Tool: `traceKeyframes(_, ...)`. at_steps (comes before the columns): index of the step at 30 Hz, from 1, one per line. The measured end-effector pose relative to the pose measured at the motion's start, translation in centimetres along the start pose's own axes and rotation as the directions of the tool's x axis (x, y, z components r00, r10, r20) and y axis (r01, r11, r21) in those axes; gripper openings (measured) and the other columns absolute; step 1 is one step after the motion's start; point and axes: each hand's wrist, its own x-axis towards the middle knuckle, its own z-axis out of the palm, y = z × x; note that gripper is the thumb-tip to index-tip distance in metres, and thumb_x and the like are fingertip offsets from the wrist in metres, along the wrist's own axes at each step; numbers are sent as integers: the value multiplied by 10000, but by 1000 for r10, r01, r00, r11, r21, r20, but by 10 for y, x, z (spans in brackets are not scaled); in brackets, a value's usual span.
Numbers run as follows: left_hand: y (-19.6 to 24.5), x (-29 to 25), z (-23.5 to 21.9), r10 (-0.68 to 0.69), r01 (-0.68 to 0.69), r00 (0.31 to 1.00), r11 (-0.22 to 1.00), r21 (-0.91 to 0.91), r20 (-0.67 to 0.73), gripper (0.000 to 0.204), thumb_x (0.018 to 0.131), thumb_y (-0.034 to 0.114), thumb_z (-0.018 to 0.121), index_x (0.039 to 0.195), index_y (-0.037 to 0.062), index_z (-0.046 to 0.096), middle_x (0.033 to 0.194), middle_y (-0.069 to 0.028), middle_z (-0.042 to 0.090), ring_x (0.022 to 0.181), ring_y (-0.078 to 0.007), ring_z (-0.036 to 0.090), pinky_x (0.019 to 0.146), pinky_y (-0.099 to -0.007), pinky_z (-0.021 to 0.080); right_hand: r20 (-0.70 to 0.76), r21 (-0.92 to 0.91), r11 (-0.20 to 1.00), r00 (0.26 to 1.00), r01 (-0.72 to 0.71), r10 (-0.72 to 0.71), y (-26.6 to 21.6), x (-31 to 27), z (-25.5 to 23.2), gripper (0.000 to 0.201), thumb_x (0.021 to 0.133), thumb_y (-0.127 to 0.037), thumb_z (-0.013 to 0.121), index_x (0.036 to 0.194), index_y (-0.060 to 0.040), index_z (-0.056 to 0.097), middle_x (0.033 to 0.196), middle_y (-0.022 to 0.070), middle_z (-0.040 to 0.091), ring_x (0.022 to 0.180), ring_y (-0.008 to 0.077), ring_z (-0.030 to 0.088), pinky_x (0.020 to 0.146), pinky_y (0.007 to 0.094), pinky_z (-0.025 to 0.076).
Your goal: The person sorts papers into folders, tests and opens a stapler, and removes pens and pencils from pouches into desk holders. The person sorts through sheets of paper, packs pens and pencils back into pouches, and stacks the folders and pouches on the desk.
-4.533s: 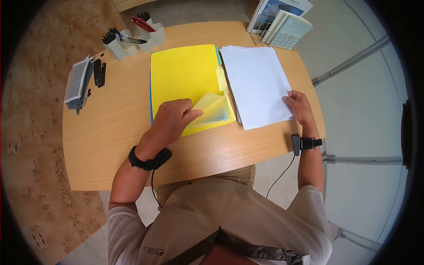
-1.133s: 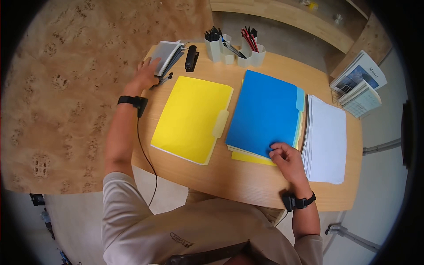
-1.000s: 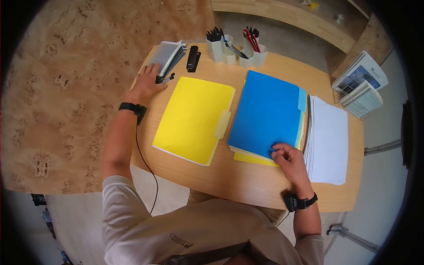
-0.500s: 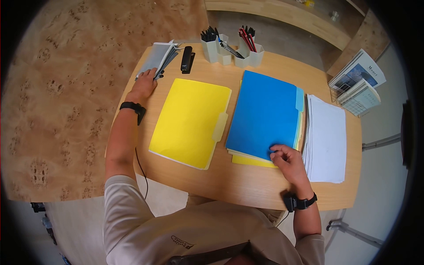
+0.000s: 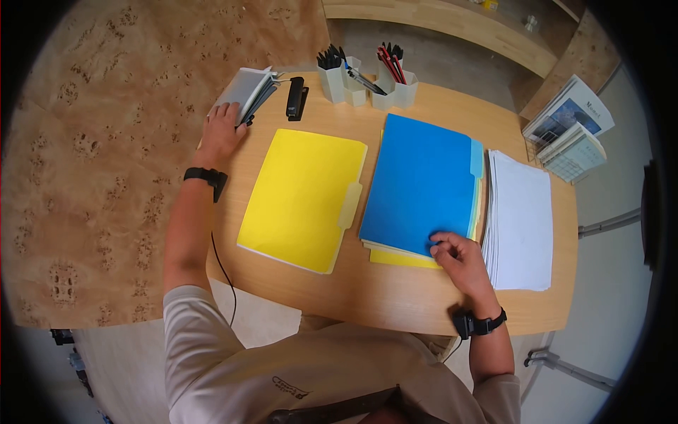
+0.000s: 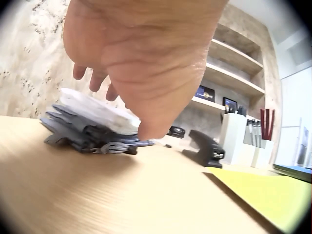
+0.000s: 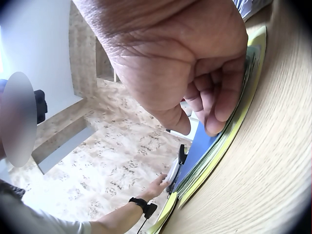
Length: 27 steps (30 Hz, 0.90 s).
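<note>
In the head view my left hand point(image 5: 221, 131) is at the near end of a stack of flat grey pouches point(image 5: 244, 85) with a translucent white top, at the desk's far left corner. The left wrist view shows that hand point(image 6: 141, 63) reaching over the pouches point(image 6: 92, 126), fingers extended and thumb at their near side. My right hand point(image 5: 462, 261) rests at the lower right corner of a blue folder point(image 5: 424, 184), fingers loosely bent, holding nothing. This folder tops a pile of folders. Left of it lies a yellow folder point(image 5: 304, 198).
White paper sheets point(image 5: 521, 219) lie right of the blue folder. A black stapler point(image 5: 295, 99) stands beside the pouches. Pen holders point(image 5: 339, 85) line the back edge, and a wire rack with books point(image 5: 572, 141) is at the right. A cable point(image 5: 224, 268) hangs from my left wrist.
Earlier my left hand lifted the yellow folder's corner and my right held the paper. Now a yellow folder lies apart, blue is on top, and my left hand has moved to the pouches' near end.
</note>
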Motion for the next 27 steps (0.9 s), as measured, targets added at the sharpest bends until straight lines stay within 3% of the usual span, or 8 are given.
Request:
traceKeyframes(2,24,-2,-18,7,-9,997,1000,-22,-78,561,881,249,688,1385,65,525,1376,-221,555,1284,-423,510,1117,-504,404,1,-3,1000,1000,3,-3,0,0,0,195,931,-68,714,1085,52,706,709,1,626,621,40,487,577,238,423)
traceKeyframes(4,61,-11,-36,19,23,975,982,-189,220,560,886,277,705,1380,66,549,1413,-221,546,1354,-399,473,1146,-490,379,3,-5,1000,1000,6,-6,0,0,0,195,933,-70,712,1085,53,707,708,2,622,620,42,486,576,239,423)
traceKeyframes(6,83,-36,-23,299,-231,941,909,-348,156,651,916,326,700,1470,73,471,1498,-251,474,1400,-422,434,1155,-510,359,3,-22,999,1000,24,-24,1,1,0,198,934,-75,711,1084,55,707,704,2,612,618,45,486,575,242,424)
traceKeyframes(9,138,-70,-51,255,-178,842,963,-202,476,736,956,438,657,1560,123,376,1613,-239,335,1490,-443,308,1192,-555,295,11,-28,1000,1000,15,-14,0,1,-1,205,932,-82,714,1084,55,707,698,3,604,617,49,489,577,246,427)
traceKeyframes(12,131,-90,-40,208,-108,833,970,-219,512,804,985,565,563,1620,165,274,1672,-215,222,1529,-466,201,1203,-629,222,18,-46,999,1000,-4,4,-6,-1,-2,212,932,-93,715,1085,53,707,697,2,597,618,50,488,579,246,429)
traceKeyframes(17,92,-99,-36,63,-16,854,995,-95,516,794,1004,550,531,1615,114,274,1660,-232,246,1527,-450,228,1219,-546,251,35,-75,997,999,7,-5,-8,-1,-3,232,930,-121,722,1084,52,707,709,9,611,622,59,512,587,254,442)
traceKeyframes(24,84,-79,-39,114,-66,899,990,-127,423,724,984,481,604,1576,141,363,1614,-278,309,1503,-447,282,1211,-537,274,44,-84,996,999,28,-24,-6,-2,-4,268,928,-166,742,1092,42,708,740,35,655,650,83,573,620,267,483)
traceKeyframes(27,103,-50,-36,175,-106,964,944,-314,201,655,967,375,657,1535,145,427,1535,-325,395,1431,-473,388,1183,-497,340,46,-100,994,999,32,-28,-5,-2,-4,277,929,-180,745,1098,37,708,744,33,655,658,82,580,623,267,487)
